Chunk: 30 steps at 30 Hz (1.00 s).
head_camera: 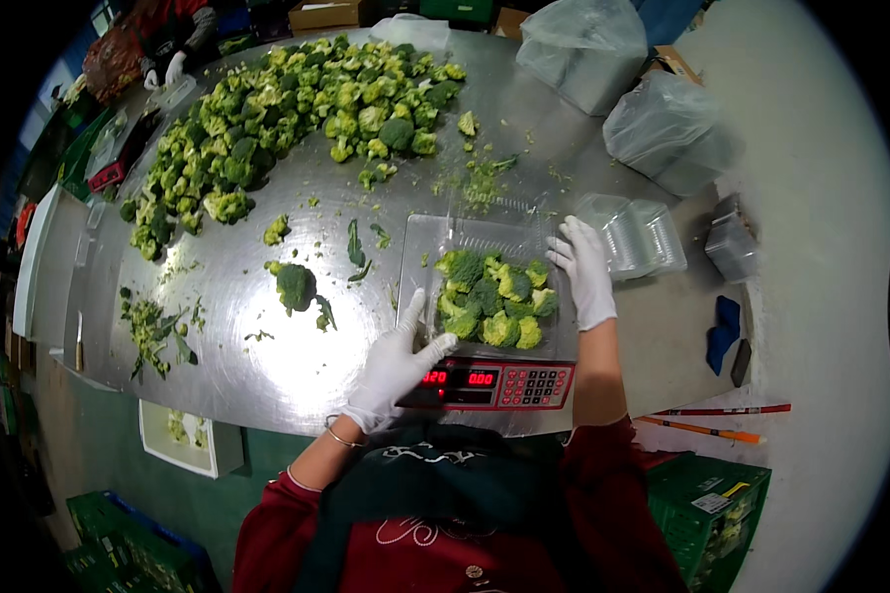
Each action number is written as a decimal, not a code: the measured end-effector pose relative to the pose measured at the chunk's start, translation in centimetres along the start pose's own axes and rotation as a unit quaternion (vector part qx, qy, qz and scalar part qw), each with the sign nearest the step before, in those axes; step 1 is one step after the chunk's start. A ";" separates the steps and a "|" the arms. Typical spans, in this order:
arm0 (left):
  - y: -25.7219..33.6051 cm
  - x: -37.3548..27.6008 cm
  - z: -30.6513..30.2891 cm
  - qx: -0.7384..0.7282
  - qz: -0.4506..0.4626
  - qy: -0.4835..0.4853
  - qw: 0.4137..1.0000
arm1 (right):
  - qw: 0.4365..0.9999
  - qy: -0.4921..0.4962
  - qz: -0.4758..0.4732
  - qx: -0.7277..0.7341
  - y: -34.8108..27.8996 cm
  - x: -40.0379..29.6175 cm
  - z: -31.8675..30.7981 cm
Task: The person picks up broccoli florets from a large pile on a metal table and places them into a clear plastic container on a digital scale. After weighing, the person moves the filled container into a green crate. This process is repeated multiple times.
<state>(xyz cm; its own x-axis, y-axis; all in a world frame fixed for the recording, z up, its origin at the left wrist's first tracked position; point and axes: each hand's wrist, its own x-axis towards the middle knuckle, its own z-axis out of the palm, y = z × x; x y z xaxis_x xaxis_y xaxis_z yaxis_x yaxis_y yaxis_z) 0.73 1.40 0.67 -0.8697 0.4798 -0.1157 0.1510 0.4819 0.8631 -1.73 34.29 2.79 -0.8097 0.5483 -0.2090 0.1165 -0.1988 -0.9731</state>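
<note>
A clear plastic clamshell box sits on a red digital scale, its lid raised on the far side. Broccoli florets fill its near half. My left hand, in a white glove, is at the box's near left corner with thumb and forefinger spread. It covers part of the scale's lit display. On the opposite side, my gloved right hand has its fingertips by the box's right edge, near the lid's hinge. Whether either hand presses on the plastic is hard to tell.
A large heap of broccoli florets covers the far left of the metal table. Empty clear boxes lie right of my right hand, below bagged stacks. A knife lies far left. A co-worker's gloved hands show beyond the heap.
</note>
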 end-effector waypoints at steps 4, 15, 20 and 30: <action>0.9 0.5 0.4 0.019 -0.002 0.003 1.000 | 0.991 -0.073 0.076 0.080 -0.5 2.7 0.0; 0.2 2.6 -1.3 0.020 0.051 -0.121 0.991 | 0.885 -0.181 -0.266 -0.336 -2.9 -8.9 -1.3; 1.2 3.1 -2.1 -0.101 0.022 -0.138 0.985 | 0.919 -0.158 -0.224 -0.284 -2.5 -11.5 -0.8; 1.5 5.3 -4.1 -0.256 -0.060 -0.223 0.939 | 0.927 -0.205 -0.223 -0.222 -2.6 -11.9 -0.5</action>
<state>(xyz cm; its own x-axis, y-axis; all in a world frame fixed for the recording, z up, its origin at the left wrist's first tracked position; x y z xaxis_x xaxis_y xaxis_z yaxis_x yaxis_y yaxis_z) -5.57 1.63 3.36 -0.5648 0.7594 -0.3230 -0.2806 0.1914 0.9406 7.87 28.69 7.79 -0.9741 0.1236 0.1893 -0.1302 0.3775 -0.9168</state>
